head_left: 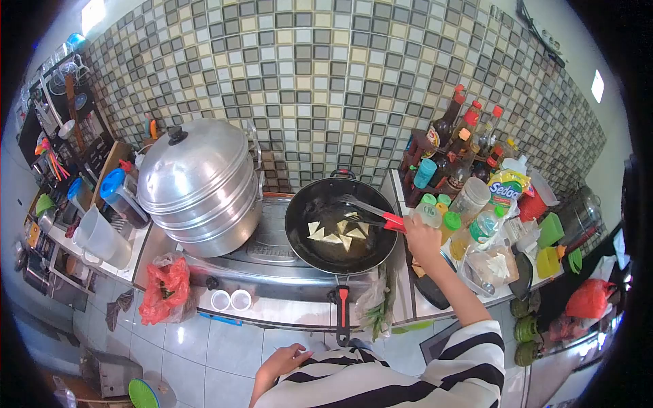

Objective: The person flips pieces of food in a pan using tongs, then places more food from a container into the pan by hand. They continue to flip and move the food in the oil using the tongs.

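My right hand (pixel 423 239) is closed around the red handle of a pair of tongs (pixel 367 208), whose metal arms reach into a black wok (pixel 303 251). Several pale triangular pieces of food (pixel 331 238) lie in oil at the wok's bottom; whether the tong tips touch one is hard to make out. The wok rests on the stove, its black and red handle (pixel 343 309) pointing toward me. Near my waist, against the striped shirt, my left hand (pixel 284 360) hangs with nothing in it, its fingers loosely extended.
A large aluminium steamer pot (pixel 204 194) stands on the stove's left side. Two white cups (pixel 240 300) and a red plastic bag (pixel 165 289) sit along the front edge. Sauce bottles (pixel 449 122), jars and a Sedaap packet (pixel 507 190) crowd the right counter.
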### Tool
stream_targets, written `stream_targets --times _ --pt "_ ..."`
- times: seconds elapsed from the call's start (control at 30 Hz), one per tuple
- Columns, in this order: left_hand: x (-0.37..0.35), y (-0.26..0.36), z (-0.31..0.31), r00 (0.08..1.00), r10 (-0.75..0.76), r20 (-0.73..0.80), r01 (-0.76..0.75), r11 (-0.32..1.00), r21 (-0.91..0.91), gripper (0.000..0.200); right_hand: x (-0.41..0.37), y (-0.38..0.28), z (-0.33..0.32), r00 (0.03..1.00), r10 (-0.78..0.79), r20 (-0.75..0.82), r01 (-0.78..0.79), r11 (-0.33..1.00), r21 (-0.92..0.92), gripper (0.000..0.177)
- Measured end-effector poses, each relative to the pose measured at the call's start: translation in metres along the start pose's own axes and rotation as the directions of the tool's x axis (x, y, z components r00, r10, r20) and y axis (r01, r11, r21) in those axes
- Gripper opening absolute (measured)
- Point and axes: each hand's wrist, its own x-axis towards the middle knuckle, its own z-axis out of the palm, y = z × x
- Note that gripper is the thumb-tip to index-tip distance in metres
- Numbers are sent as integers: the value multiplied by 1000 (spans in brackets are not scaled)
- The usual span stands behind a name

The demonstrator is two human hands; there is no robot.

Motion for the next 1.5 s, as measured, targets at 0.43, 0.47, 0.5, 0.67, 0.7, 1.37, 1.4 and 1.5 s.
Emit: stream_targets --times 0.43,0.47,0.5,0.67,0.7,1.37,1.4,1.5 --pt "5 4 -3 1000 19 15 -19 1000 7 53 -42 -2 -41 985 77 152 -77 997 -4 11" --pt "5 6 -4 1000 16 15 -16 1000 5 52 -43 -3 -37 985 78 151 -78 997 -4 11" --pt "5 5 -4 1000 16 14 -16 1000 5 52 -44 -5 -34 991 59 121 -57 998 -16 12" --pt "3 5 -4 1000 15 1 -15 1000 -8 50 -52 -10 -7 994 74 83 -72 997 -22 28" --pt "4 5 -4 1000 16 -4 -16 1000 -9 50 -51 -9 -9 996 62 64 -61 998 -18 29" --pt "-1 3 5 999 27 -20 -27 999 26 49 -34 -17 41 993 -32 -113 33 999 10 29" --pt "-1 3 5 999 27 -20 -27 999 25 49 -32 -19 42 993 -39 -110 41 999 18 29" --pt "-3 3 4 1000 19 -19 -19 1000 -1 49 -25 -21 40 991 -38 -125 44 998 43 29"
